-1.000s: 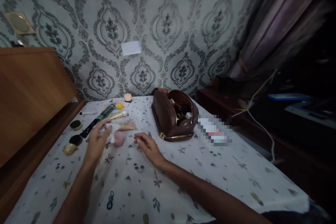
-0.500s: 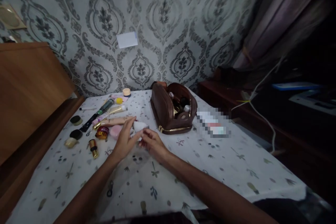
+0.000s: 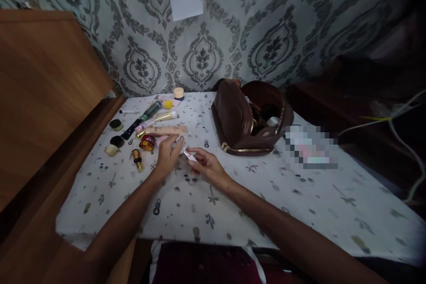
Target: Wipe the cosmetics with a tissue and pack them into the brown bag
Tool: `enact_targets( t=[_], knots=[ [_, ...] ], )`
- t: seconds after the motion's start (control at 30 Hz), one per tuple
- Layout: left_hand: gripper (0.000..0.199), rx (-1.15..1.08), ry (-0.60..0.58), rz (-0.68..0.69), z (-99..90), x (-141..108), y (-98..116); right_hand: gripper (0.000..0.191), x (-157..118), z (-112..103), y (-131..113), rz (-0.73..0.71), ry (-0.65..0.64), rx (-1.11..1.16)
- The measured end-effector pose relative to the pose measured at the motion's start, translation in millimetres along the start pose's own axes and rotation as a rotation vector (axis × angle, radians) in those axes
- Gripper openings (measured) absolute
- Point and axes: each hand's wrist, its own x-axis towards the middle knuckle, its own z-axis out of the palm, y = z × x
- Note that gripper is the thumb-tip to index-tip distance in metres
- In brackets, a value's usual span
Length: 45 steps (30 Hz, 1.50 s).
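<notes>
My left hand (image 3: 167,158) is closed on a crumpled white tissue (image 3: 183,135), which bunches up past its fingertips. In my right hand (image 3: 210,167) is a small white cosmetic tube (image 3: 191,156) with a shiny pinkish band, pinched between thumb and fingers. Its far end meets the tissue, and part of it is hidden there. Just left of my left hand lie a red-gold jar (image 3: 147,143) and a beige tube (image 3: 168,130). A pink round item (image 3: 161,140) is partly covered by that hand.
A brown cosmetic bag (image 3: 233,115) stands unzipped at the back right, with containers inside. Several more cosmetics lie at left, among them a gold-black bottle (image 3: 137,160), a dark green tube (image 3: 151,111) and a beige-lidded jar (image 3: 179,93). A wooden panel (image 3: 49,75) borders the table's left side.
The view has tilted down and shifted left. My hands have drawn slightly apart, and the white tube with its shiny band now shows between them.
</notes>
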Motion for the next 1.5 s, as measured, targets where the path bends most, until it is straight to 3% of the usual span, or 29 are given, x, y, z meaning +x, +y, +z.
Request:
enact_targets(
  t=[0.1,0.2,0.27,0.5,0.6,0.7,0.93,1.1,1.2,1.37,1.5],
  knots=[
    [0.028,-0.117,0.035,-0.122,-1.1,1,-5,0.044,-2,1,-1,0.044,-0.029,0.022],
    [0.015,-0.213,0.046,-0.167,-0.8,3,-6,0.043,-3,1,-2,0.071,-0.045,0.068],
    [0.017,-0.233,0.035,-0.185,0.6,2,-4,0.044,-3,1,-2,0.100,-0.047,0.136],
    [0.041,-0.113,-0.175,-0.007,13.2,-13,0,0.044,-1,-2,1,0.151,-0.005,0.367],
    [0.035,-0.040,-0.169,0.001,14.1,-15,1,0.046,-1,-2,1,0.152,-0.009,0.335],
    [0.024,-0.052,-0.123,-0.084,9.9,-12,3,0.047,-1,0,1,0.145,-0.008,0.234],
    [0.049,-0.477,-0.055,-0.416,6.7,-5,3,0.036,-3,1,-1,0.134,-0.058,0.062],
    [0.037,-0.797,-0.059,-0.712,10.4,-1,1,0.045,-2,0,-3,0.129,-0.030,0.111],
    [0.030,-0.901,-0.107,-0.791,9.0,1,1,0.044,-2,0,-5,0.136,-0.062,0.157],
    [0.038,-0.968,-0.174,-0.720,5.4,1,4,0.046,-2,0,-3,0.150,-0.083,0.238],
    [0.035,-0.853,-0.151,-0.616,10.8,-4,4,0.041,-1,1,-2,0.125,-0.026,0.285]
  ],
)
